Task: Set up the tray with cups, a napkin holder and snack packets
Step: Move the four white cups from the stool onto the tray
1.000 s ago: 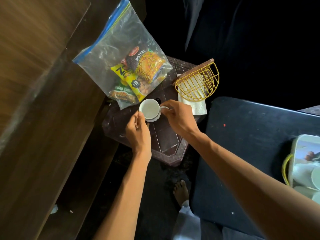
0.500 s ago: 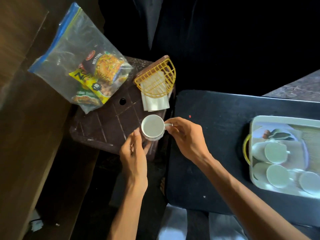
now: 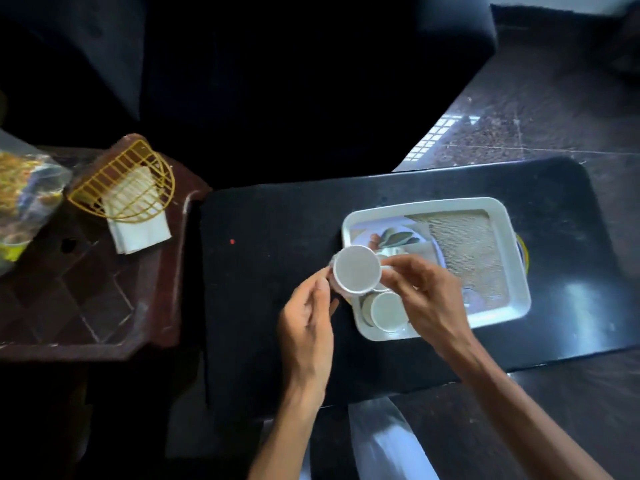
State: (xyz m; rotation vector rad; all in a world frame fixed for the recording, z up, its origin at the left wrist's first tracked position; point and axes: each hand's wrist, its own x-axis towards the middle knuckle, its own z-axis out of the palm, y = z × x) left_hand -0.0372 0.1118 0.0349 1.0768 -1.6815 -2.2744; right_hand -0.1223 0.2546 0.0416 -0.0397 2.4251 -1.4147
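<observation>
R hand (image 3: 426, 299) grips cup (image 3: 356, 269), L hand (image 3: 306, 317) touching; prob. above tray (image 3: 467, 258) edge.

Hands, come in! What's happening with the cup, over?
Right hand pinches cup handle; left hand touches its side. Cup over tray corner, not set down. Tray cups crowd that corner.

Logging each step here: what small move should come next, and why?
Probably lower the white cup into the tray beside the other cup there: the right hand pinches its handle, the left hand touches its side, and it hangs above the tray's left rim.
</observation>
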